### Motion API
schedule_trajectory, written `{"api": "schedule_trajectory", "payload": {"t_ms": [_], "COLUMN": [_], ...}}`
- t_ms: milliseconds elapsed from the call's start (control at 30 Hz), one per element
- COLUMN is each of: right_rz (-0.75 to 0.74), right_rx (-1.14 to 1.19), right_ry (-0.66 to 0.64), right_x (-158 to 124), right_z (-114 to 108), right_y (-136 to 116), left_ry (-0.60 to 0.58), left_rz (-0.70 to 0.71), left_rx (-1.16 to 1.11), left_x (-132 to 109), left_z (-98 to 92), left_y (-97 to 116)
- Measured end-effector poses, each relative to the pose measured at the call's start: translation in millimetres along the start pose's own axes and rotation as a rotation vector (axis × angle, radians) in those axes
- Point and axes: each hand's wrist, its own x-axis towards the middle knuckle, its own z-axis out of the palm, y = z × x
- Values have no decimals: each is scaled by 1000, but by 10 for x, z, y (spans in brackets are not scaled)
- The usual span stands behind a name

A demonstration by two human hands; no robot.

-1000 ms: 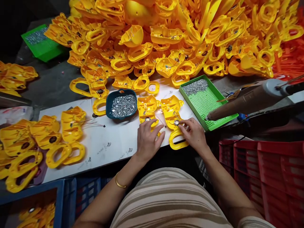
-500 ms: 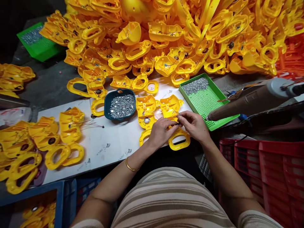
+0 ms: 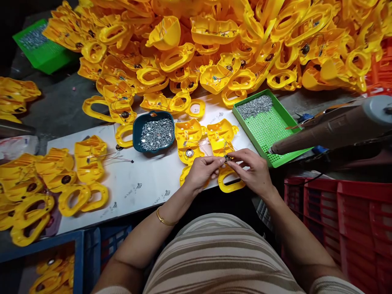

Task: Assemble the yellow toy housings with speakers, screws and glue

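Two yellow plastic shells lie side by side on the white sheet (image 3: 147,183) in front of me. The left shell (image 3: 188,141) shows a small round speaker in its middle. Over the right shell (image 3: 221,136), my left hand (image 3: 203,171) and my right hand (image 3: 254,171) meet, fingers pinched together on a small round speaker (image 3: 227,158) with thin wires. Both hands cover the lower part of that shell, whose loop handle (image 3: 229,185) sticks out under them.
A dark teal dish of small silver screws (image 3: 156,132) sits left of the shells. A green tray (image 3: 269,122) with screws lies to the right, beside an electric screwdriver (image 3: 330,128). Heaps of yellow shells (image 3: 214,49) fill the back and left. Red crates (image 3: 337,220) stand at right.
My left hand left the left shell and came over to the right shell. Both hands now pinch the small speaker there, a little higher than before.
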Motion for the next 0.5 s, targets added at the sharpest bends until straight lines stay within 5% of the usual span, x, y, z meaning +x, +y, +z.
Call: {"api": "schedule_trajectory", "payload": {"t_ms": [167,267,500], "right_rz": [-52,-20,89], "right_rx": [-18,1,-344], "right_ry": [-9,20,-15], "right_x": [-30,-34,10], "right_z": [-32,-29,105], "right_y": [-1,28,144], "left_ry": [-27,-15,340], "left_rz": [-34,16,787], "left_rx": [-43,123,1133], "left_x": [-13,-23,-17], "left_z": [3,-31,-209], "left_y": [-3,-19,-53]}}
